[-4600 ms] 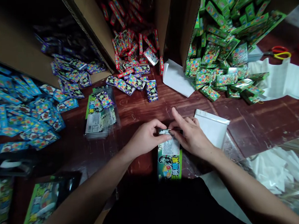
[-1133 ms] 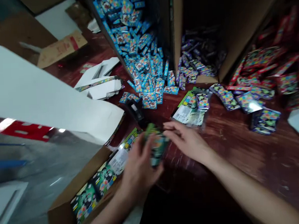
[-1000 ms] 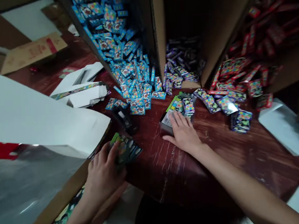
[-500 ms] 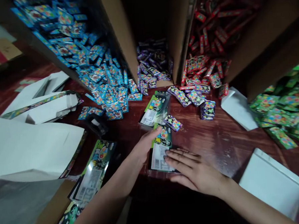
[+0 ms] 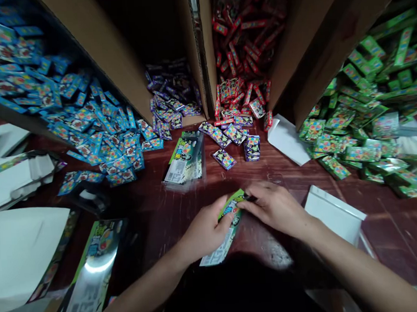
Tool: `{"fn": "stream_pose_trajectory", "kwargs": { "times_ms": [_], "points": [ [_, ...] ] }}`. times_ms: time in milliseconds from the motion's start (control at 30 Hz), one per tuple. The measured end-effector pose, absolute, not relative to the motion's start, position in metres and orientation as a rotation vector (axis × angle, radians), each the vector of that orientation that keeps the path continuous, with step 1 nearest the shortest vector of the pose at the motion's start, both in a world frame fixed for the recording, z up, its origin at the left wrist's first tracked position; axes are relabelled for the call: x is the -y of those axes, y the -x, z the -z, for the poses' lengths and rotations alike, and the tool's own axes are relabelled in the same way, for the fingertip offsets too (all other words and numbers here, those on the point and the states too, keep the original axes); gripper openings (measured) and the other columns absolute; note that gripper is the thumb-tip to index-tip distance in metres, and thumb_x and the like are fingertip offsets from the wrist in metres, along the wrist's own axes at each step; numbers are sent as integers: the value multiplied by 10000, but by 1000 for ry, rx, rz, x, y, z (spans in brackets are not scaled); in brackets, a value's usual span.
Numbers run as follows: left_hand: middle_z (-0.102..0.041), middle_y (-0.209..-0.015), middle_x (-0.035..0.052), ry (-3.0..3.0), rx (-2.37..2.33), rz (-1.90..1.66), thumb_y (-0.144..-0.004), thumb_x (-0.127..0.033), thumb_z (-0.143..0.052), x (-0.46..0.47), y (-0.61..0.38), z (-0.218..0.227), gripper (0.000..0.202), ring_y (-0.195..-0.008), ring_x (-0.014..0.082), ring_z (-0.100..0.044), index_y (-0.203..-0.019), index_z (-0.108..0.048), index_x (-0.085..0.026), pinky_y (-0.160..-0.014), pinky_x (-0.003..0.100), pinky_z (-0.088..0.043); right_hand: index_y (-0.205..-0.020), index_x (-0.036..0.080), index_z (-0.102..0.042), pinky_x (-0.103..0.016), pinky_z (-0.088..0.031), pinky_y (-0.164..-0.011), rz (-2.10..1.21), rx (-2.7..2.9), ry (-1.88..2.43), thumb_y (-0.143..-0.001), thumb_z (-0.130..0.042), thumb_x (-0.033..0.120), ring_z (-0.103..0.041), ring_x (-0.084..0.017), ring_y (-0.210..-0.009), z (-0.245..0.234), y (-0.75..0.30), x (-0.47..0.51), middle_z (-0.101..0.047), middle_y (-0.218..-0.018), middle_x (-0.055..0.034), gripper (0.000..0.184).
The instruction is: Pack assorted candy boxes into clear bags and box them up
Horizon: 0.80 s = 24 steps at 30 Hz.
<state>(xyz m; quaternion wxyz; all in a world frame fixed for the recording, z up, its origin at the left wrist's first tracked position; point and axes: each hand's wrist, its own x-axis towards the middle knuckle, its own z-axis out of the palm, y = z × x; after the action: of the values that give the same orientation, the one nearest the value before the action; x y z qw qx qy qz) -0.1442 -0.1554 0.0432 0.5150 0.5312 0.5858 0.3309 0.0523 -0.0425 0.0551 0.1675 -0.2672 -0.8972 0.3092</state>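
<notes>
A green and black printed plastic bag (image 5: 218, 251) is tilted in front of my body. My left hand (image 5: 205, 228) is closed on its left edge, thumb on top. At the bag's upper end, my right hand (image 5: 277, 208) pinches a corner; its fingers are slightly blurred. Beyond my hands lies a stack of similar bags (image 5: 186, 159) on the dark red table. To the right of that stack, a single purple candy packet (image 5: 224, 159) lies flat, beside a small pile of purple packets (image 5: 252, 148).
Cardboard bins spill blue packets (image 5: 117, 147), purple packets (image 5: 174, 104), red packets (image 5: 235, 91) and green packets (image 5: 340, 130). At left are a black tape-dispenser-like object (image 5: 88, 197), more printed bags (image 5: 92, 269) and white card (image 5: 24, 245). A white box (image 5: 333, 214) sits at right.
The bag has been lifted off the table and brought nearer my body. My right hand, flat on it before, now pinches its top. The purple packet lies apart from the bags. The view has shifted right.
</notes>
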Motion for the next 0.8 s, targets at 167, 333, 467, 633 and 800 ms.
{"fn": "stream_pose_trajectory", "kwargs": {
  "times_ms": [167, 333, 467, 633, 800],
  "points": [
    [-738, -1134, 94, -1100, -1108, -549, -712, -382, -858, 150, 147, -37, 591, -992, 258, -691, -1217, -648, -158, -834, 348, -550, -1100, 260, -669, -372, -541, -924, -1363, 2740, 509, -994, -598, 379, -689, -208, -1069, -80, -94, 30, -727, -1113, -32, 174],
    [-756, -949, 77, -873, -1332, -894, -815, -406, -757, 142, 135, -22, 355, -795, 197, -685, -1024, -697, -126, -716, 298, -530, -1183, 246, -624, -444, -510, -1033, -1100, 2211, 1018, -997, -559, 454, -664, -245, -1172, -55, -84, 44, -693, -1254, -99, 286],
    [-758, -946, 83, -814, -1508, -1092, -899, -497, -656, 143, 118, -4, 383, -840, 222, -692, -1012, -699, -134, -741, 309, -537, -1117, 207, -561, -348, -580, -686, -1073, 2129, 1355, -1018, -422, 569, -758, -262, -846, -11, -47, 75, -762, -923, -107, 400],
    [-726, -1135, 115, -970, -1689, -1053, -944, -494, -595, 158, 114, 15, 419, -1049, 269, -690, -1209, -650, -174, -906, 363, -545, -1046, 185, -539, -310, -481, -547, -887, 2419, 1589, -1071, -203, 436, -754, -286, -655, 27, -17, 98, -751, -742, -123, 420],
    [-448, -1513, 164, -1256, -2096, -1106, -953, -429, -583, 150, 169, 12, 658, -1365, 289, -505, -1525, -341, -212, -1112, 458, -458, -1156, 206, -577, -325, -520, -600, -928, 2536, 1508, -1051, -313, 526, -769, -287, -735, 12, -19, 69, -777, -829, -104, 427]
  ]
}}
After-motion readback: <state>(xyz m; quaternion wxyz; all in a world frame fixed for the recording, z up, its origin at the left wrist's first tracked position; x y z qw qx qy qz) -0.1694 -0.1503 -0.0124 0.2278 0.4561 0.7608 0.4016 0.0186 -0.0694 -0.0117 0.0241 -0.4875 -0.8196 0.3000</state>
